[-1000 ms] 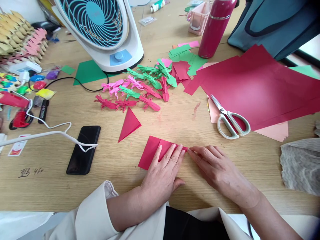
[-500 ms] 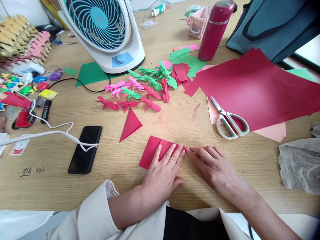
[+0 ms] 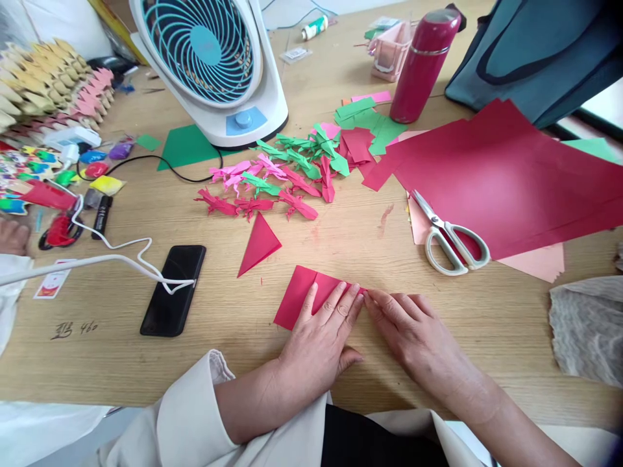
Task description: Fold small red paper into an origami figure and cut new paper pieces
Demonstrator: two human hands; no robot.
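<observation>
Flat on the table lies a folded red paper (image 3: 296, 295), with my left hand (image 3: 321, 334) spread over its right part, pressing it down. My right hand (image 3: 411, 331) has its fingertips pinched at the paper's narrow right end, right beside my left fingertips. What exactly sits between those fingertips is mostly hidden. Just beyond the paper rests a red folded paper triangle (image 3: 259, 245), touched by neither hand. Farther back are several small folded figures in red, pink and green paper (image 3: 296, 204). White-handled scissors (image 3: 450, 240) lie to the right, partly on red sheets.
Large red sheets (image 3: 511, 175) cover the right side, near a red bottle (image 3: 423, 71) and a blue bag (image 3: 516, 58). A fan (image 3: 243, 123) stands at the back. A phone (image 3: 172, 292) with a white cable lies left. Another person's hand (image 3: 13, 237) shows at the left edge.
The whole view has shifted slightly, so things appear a little farther right. Both hands keep nearly the same hold on the red paper. More of the other person's hand shows at left.
</observation>
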